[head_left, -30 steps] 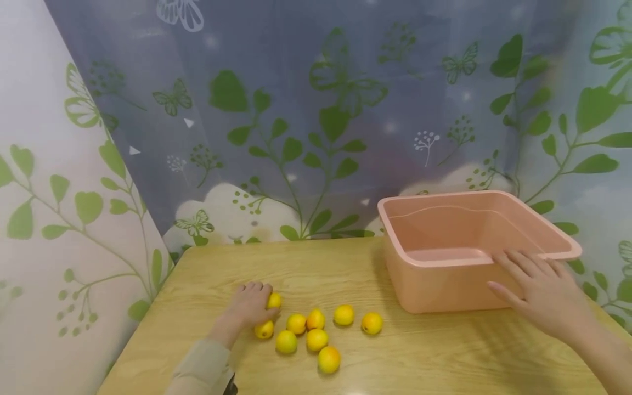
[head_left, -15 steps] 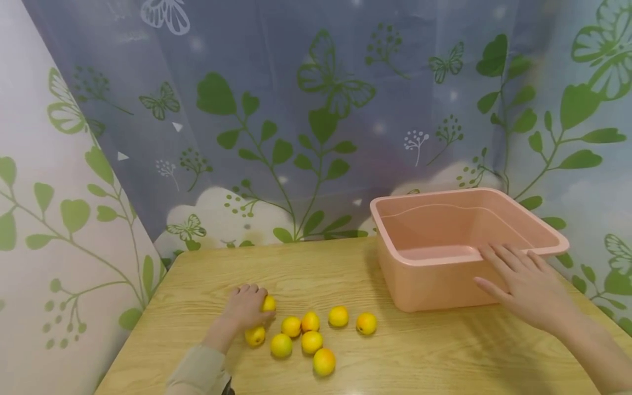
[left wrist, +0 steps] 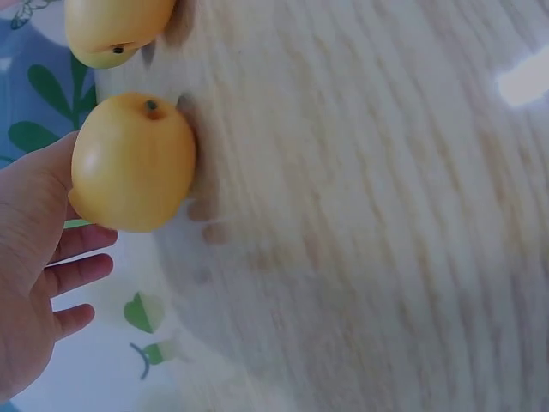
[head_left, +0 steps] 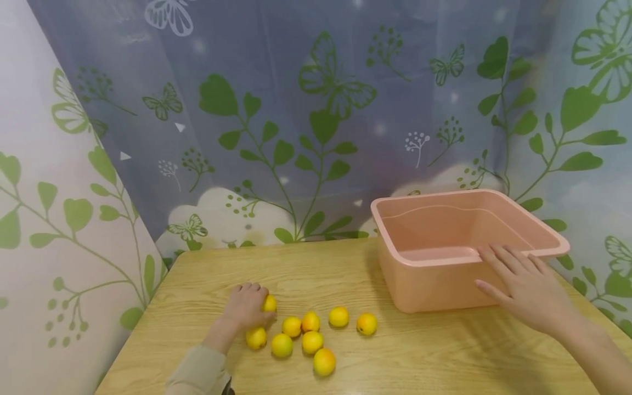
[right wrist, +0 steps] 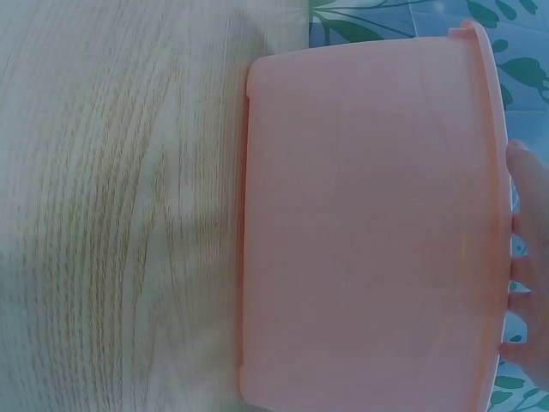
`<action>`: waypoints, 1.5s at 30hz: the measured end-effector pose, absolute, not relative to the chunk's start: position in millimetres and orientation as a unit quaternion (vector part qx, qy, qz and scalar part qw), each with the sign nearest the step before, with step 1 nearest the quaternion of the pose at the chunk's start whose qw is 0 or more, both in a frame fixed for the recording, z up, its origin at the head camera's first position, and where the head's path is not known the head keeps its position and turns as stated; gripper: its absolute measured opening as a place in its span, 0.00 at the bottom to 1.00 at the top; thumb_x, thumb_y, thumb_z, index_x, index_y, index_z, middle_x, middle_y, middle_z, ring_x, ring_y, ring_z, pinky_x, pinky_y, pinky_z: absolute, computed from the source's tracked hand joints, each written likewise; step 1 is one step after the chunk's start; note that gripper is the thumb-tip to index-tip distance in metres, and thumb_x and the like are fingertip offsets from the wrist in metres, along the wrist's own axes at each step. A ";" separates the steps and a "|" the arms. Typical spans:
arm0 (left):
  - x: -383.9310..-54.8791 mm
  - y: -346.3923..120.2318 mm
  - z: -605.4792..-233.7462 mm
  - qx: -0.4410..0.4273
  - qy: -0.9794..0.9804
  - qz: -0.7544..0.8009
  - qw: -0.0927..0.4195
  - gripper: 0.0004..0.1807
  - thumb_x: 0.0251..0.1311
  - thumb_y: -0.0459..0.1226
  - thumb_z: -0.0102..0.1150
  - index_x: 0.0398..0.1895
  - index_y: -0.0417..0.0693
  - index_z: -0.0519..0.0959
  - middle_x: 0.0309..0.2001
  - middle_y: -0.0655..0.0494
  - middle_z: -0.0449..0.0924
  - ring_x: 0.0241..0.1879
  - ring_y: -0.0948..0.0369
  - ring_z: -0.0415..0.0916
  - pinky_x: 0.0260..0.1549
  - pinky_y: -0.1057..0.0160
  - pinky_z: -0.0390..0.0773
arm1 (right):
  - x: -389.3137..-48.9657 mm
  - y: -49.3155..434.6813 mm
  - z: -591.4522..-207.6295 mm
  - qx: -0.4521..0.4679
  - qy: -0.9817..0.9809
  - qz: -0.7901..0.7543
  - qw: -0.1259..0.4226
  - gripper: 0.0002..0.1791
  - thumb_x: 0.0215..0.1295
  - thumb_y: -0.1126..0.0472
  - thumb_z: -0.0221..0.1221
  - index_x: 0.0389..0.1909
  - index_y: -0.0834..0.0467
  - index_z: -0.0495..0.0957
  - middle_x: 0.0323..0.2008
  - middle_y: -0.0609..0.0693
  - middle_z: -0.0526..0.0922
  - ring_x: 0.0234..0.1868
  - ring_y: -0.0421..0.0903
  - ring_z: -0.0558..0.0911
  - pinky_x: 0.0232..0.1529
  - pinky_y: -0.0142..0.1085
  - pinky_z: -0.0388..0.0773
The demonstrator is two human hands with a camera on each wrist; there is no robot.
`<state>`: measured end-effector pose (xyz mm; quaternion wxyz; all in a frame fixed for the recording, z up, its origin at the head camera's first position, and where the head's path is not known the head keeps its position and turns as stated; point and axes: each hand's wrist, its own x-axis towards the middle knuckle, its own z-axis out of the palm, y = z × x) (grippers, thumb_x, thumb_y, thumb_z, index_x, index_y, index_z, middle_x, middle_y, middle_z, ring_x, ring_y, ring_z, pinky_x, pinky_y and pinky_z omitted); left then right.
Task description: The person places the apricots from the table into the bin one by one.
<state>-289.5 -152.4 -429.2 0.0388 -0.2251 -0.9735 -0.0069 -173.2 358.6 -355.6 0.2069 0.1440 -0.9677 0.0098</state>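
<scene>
At the left of the table, my left hand (head_left: 246, 307) holds a round yellow fruit (head_left: 269, 303), fingers over its far side and thumb on the near side. Most of that fruit is hidden by the hand. Just below the hand lies another yellow fruit (head_left: 256, 338); this nearer fruit (left wrist: 137, 163), with a small dark stem, overlaps the hand in the left wrist view. My right hand (head_left: 530, 291) rests on the near rim of a pink plastic tub (head_left: 439, 285), fingers spread and fairly straight. In the right wrist view, its fingertips (right wrist: 516, 268) are right at the rim.
Several more yellow fruits (head_left: 312, 342) lie loosely between the left hand and the tub, some tinged green or orange. All stand on a wood-grain table (head_left: 296, 269). Behind it hangs a curtain (head_left: 276, 137) printed with leaves and butterflies.
The head view has shifted slightly. The fruit below my left hand has moved a little left and toward me. Both hands keep nearly the same places.
</scene>
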 end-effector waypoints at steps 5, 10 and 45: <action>-291.1 -151.2 -425.3 -0.221 -0.974 -0.018 0.048 0.26 0.51 0.53 0.62 0.45 0.41 0.76 0.44 0.45 0.75 0.48 0.47 0.69 0.50 0.45 0.64 | -173.3 359.3 -356.2 0.146 -0.967 0.008 0.210 0.39 0.65 0.44 0.51 0.70 0.60 0.52 0.64 0.66 0.60 0.65 0.64 0.56 0.66 0.52 0.32; -294.1 -149.5 -421.0 -0.225 -0.971 -0.021 0.078 0.27 0.50 0.53 0.63 0.44 0.41 0.77 0.43 0.46 0.76 0.46 0.47 0.70 0.48 0.46 0.65 | -173.1 359.9 -356.7 0.147 -0.967 0.007 0.209 0.40 0.65 0.44 0.52 0.71 0.58 0.51 0.64 0.66 0.60 0.65 0.63 0.56 0.66 0.51 0.32; -283.6 -73.0 -359.5 -0.378 -0.885 0.013 0.271 0.25 0.44 0.59 0.64 0.34 0.49 0.78 0.35 0.56 0.74 0.40 0.55 0.70 0.47 0.54 0.66 | -170.4 363.7 -355.5 0.170 -0.965 0.009 0.198 0.41 0.65 0.46 0.52 0.72 0.54 0.45 0.65 0.66 0.59 0.68 0.62 0.51 0.66 0.49 0.28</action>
